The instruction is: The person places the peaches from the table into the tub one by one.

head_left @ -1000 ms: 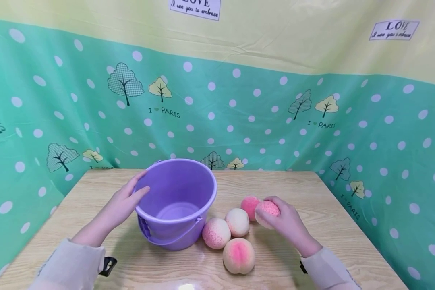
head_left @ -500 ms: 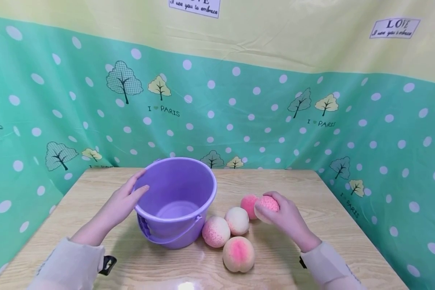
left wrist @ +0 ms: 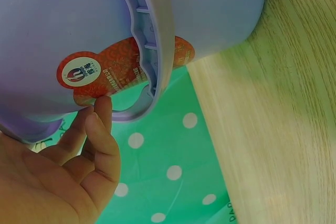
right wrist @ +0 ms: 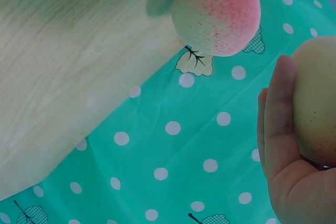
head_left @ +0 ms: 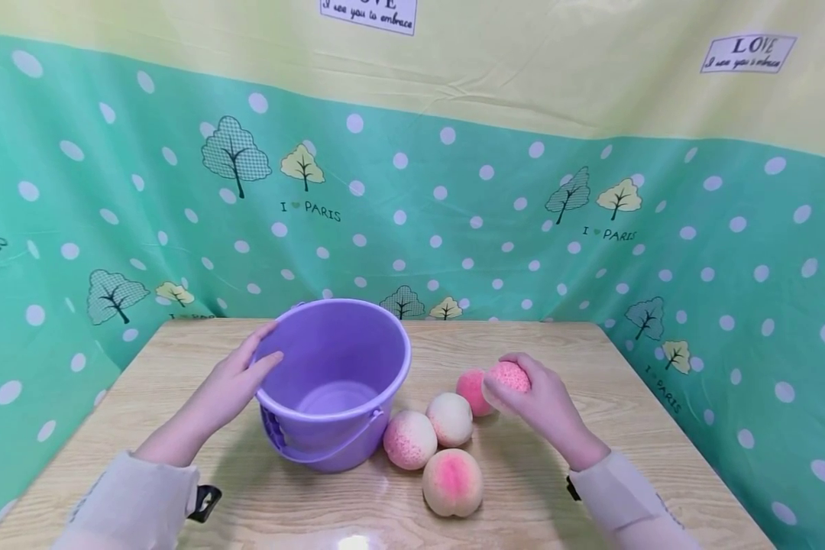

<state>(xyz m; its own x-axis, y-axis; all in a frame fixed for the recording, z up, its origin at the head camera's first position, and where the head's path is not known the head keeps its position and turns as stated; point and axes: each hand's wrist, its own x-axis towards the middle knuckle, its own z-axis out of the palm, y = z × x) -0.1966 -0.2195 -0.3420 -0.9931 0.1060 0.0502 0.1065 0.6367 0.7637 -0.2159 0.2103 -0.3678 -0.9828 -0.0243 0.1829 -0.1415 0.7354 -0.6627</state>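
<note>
A purple bucket (head_left: 340, 336) stands on the table with its mouth tipped toward me. My left hand (head_left: 237, 378) grips its left rim, thumb inside and fingers outside. Those fingers (left wrist: 102, 145) are bent beside the bucket's wall and its red label (left wrist: 113, 72) in the left wrist view. My right hand (head_left: 550, 401) holds a pink-topped peach (head_left: 510, 376), thumb along its near side. Just left of it lie a deep pink peach (head_left: 473, 391), a pale peach (head_left: 450, 418), a speckled peach (head_left: 410, 441) and a peach with a pink stripe (head_left: 453, 483).
The wooden table (head_left: 591, 489) ends at a green dotted cloth (head_left: 481, 206) hung behind and at both sides. The bucket's handle (head_left: 337, 449) hangs down in front. Speckled and pale peaches sit close to the bucket's right side.
My right hand has risen slightly with the peach, its pink top now tilted more toward me. The left hand, bucket and other peaches stay in place.
</note>
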